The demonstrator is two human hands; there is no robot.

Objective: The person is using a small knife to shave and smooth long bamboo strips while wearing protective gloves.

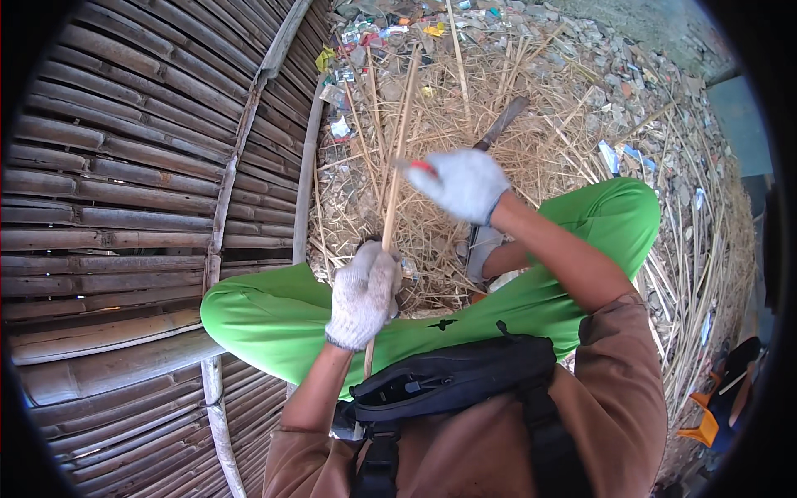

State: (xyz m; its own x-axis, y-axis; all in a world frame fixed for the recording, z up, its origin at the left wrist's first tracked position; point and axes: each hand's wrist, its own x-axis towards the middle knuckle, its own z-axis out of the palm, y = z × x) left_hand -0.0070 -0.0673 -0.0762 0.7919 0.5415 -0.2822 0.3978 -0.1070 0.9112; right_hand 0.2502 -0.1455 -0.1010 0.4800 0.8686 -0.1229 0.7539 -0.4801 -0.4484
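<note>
A long, pale bamboo strip (399, 178) slants up and away from my lap. Wrapped around its lower part is my left hand (364, 292), in a white knit glove. My right hand (465, 184), gloved too, is closed on a small red-handled tool (424, 168). The tool's thin, greyish end lies at the strip, partly blurred; whether it touches cannot be told. Beyond the right hand, a large knife (503, 123) with a dark, broad blade rests on the shavings; my right hand and forearm pass near its lower end.
A bamboo slat wall (124, 187) rises close on my left. Straw-like shavings (452, 108) cover the ground ahead, with rubble and litter (374, 33) beyond. Long thin strips (693, 274) lie to the right. My crossed legs in green trousers (257, 311) and a black waist bag (452, 373) are near.
</note>
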